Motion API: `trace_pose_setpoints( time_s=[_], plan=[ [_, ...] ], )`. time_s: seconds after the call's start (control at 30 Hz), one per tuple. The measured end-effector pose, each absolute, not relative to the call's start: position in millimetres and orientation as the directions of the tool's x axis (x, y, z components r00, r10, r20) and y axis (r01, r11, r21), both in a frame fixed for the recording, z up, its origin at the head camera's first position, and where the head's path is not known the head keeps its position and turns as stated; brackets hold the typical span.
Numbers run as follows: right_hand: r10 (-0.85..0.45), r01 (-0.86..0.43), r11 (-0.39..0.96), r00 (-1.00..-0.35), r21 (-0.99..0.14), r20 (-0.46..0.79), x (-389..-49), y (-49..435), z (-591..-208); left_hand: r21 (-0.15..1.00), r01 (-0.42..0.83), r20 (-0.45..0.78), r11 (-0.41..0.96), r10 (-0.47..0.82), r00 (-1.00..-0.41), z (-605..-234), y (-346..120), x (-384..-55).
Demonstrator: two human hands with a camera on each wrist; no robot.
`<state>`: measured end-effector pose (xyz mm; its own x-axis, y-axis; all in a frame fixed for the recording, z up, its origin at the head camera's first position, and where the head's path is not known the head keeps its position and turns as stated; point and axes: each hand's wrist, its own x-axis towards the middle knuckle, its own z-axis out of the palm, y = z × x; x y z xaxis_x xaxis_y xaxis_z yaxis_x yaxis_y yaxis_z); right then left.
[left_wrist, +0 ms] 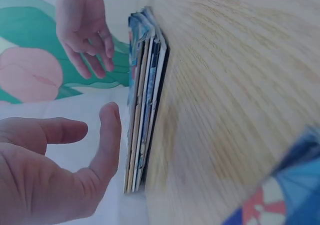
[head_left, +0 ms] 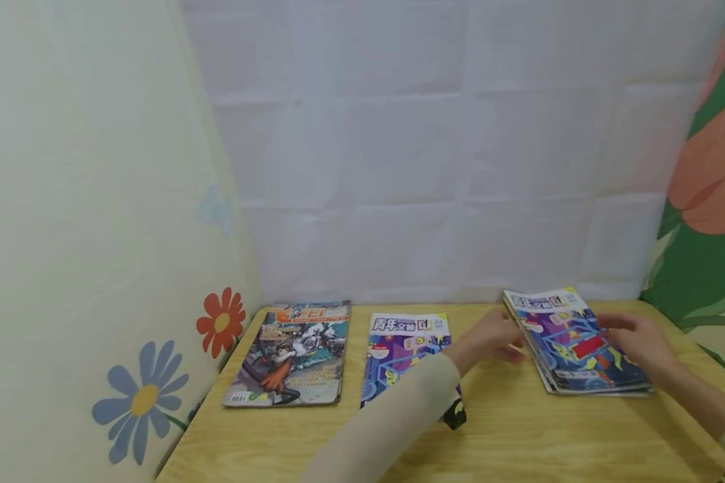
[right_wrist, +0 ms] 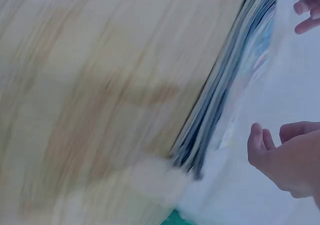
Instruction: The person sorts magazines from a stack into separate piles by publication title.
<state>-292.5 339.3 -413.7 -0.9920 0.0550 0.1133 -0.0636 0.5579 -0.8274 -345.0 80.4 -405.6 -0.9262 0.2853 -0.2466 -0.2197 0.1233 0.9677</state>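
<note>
A stack of several magazines (head_left: 580, 345) lies on the right part of the table, its top one purple and blue with a white title band. My left hand (head_left: 495, 339) is beside the stack's left edge, thumb and fingers apart. At the right edge is my right hand (head_left: 637, 339), fingers loosely bent. In the left wrist view, the left hand (left_wrist: 55, 175) has nothing between thumb and finger, beside the layered edges of the magazines (left_wrist: 145, 105). The right wrist view is blurred; there the right hand (right_wrist: 290, 157) shows apart from the stack (right_wrist: 225, 85).
Another purple magazine (head_left: 407, 329) lies mid-table, partly covered by my left sleeve (head_left: 393, 416). Further left lies a pile with a comic-style cover (head_left: 296, 355). The wooden table (head_left: 519, 436) meets a white cloth (head_left: 387, 168) behind and a painted wall (head_left: 97, 235) at left.
</note>
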Motion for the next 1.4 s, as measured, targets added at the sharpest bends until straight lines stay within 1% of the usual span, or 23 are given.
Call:
trace_pose_setpoints(
  time_s=[0.13,0.23,0.27,0.33,0.4,0.47,0.53,0.67,0.8,0.97,1.07,1.17,1.27,1.33,1.4],
  plan=[
    [-0.022,-0.103,0.412,-0.994,-0.905,0.103,-291.2,323.3,-408.7,0.965,-0.197,-0.237,0.173,0.256,-0.937,-399.1,68.0,-341.3],
    [-0.076,-0.088,0.308,-0.995,-0.947,0.067,-289.9,311.0,-405.0,0.966,-0.172,-0.218,0.191,0.256,-0.942,-395.0,57.5,-336.4],
    [-0.092,-0.08,0.285,-0.994,-0.955,0.056,-289.5,307.0,-403.8,0.967,-0.167,-0.214,0.192,0.259,-0.942,-394.0,54.6,-334.8],
    [-0.109,-0.077,0.29,-0.993,-0.954,0.047,-289.1,298.9,-401.0,0.969,-0.156,-0.205,0.191,0.269,-0.941,-391.5,48.9,-331.4],
    [-0.112,-0.061,0.296,-0.993,-0.953,0.029,-289.5,291.7,-397.4,0.97,-0.145,-0.196,0.194,0.28,-0.94,-388.1,43.9,-328.8],
    [-0.115,-0.07,0.268,-0.993,-0.961,0.04,-291.9,285.3,-392.2,0.973,-0.128,-0.182,0.192,0.297,-0.937,-384.5,39.1,-330.0],
    [-0.13,-0.082,0.202,-0.99,-0.976,0.056,-295.1,278.4,-385.2,0.976,-0.113,-0.169,0.186,0.318,-0.933,-380.0,32.3,-332.9],
    [-0.169,-0.105,0.021,-0.981,-0.994,0.1,-303.6,261.0,-373.0,0.985,-0.095,-0.142,0.146,0.352,-0.925,-373.8,13.8,-338.2],
    [-0.155,-0.091,-0.09,-0.982,-0.992,0.104,-309.8,240.0,-368.8,0.987,-0.073,-0.117,0.144,0.332,-0.936,-372.2,-6.9,-335.2],
    [-0.129,-0.044,-0.161,-0.989,-0.986,0.066,-313.8,217.3,-371.1,0.979,-0.033,-0.09,0.2,0.285,-0.954,-381.4,-35.2,-330.4],
    [-0.129,-0.019,-0.187,-0.991,-0.982,0.044,-315.8,207.0,-373.3,0.977,-0.001,-0.059,0.215,0.264,-0.963,-385.9,-51.7,-330.3],
    [-0.125,0.005,-0.162,-0.992,-0.987,0.016,-316.9,197.6,-374.3,0.975,0.024,-0.033,0.222,0.246,-0.969,-388.1,-67.5,-330.6],
    [-0.119,0.033,-0.095,-0.993,-0.995,-0.022,-318.8,188.7,-375.2,0.958,0.062,0.001,0.28,0.213,-0.977,-388.9,-84.5,-327.6],
    [-0.128,0.055,-0.05,-0.991,-0.997,-0.048,-320.1,183.4,-376.1,0.935,0.086,0.021,0.344,0.187,-0.982,-389.7,-96.1,-323.7],
    [-0.14,0.079,0.015,-0.987,-0.997,-0.08,-320.8,179.2,-378.0,0.918,0.095,0.031,0.384,0.17,-0.985,-391.7,-107.5,-320.0]
  ],
)
